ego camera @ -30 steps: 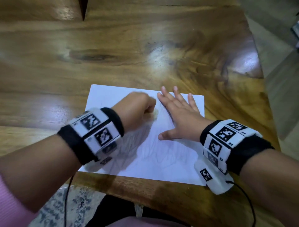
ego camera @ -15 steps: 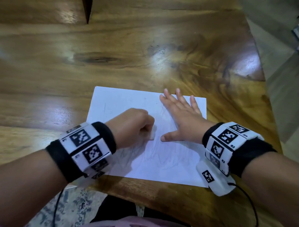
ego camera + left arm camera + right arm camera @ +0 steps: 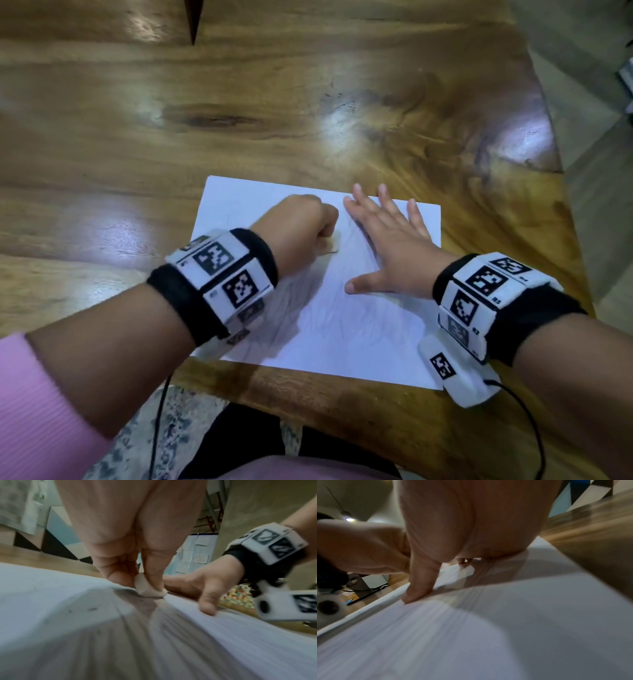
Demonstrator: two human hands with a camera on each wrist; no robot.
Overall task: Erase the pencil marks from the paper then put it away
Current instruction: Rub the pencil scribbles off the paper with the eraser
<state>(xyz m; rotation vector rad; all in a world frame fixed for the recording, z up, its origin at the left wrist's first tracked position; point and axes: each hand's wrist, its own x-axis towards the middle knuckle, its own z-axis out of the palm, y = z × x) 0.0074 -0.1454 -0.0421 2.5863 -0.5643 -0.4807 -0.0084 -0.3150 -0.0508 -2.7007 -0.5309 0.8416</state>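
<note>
A white sheet of paper (image 3: pixel 342 329) with faint pencil marks lies on the wooden table (image 3: pixel 239 102) near its front edge. My left hand (image 3: pixel 301 226) is curled into a fist over the paper's upper middle and pinches a small white eraser (image 3: pixel 147 588) against the sheet. The eraser (image 3: pixel 330 245) just shows below the knuckles in the head view. My right hand (image 3: pixel 387 246) lies flat on the paper's right part, fingers straight and spread, thumb out to the left. In the right wrist view the thumb (image 3: pixel 421 588) presses on the paper (image 3: pixel 505 628).
The table's right edge (image 3: pixel 561 192) slopes down beside the paper, with grey floor beyond. A dark notch (image 3: pixel 193 20) cuts into the far tabletop. Cables hang from both wrist bands. A patterned rug (image 3: pixel 144 438) shows below the front edge.
The left hand with the eraser slid down the paper toward me, then back up toward its far edge. The right hand stayed flat on the sheet.
</note>
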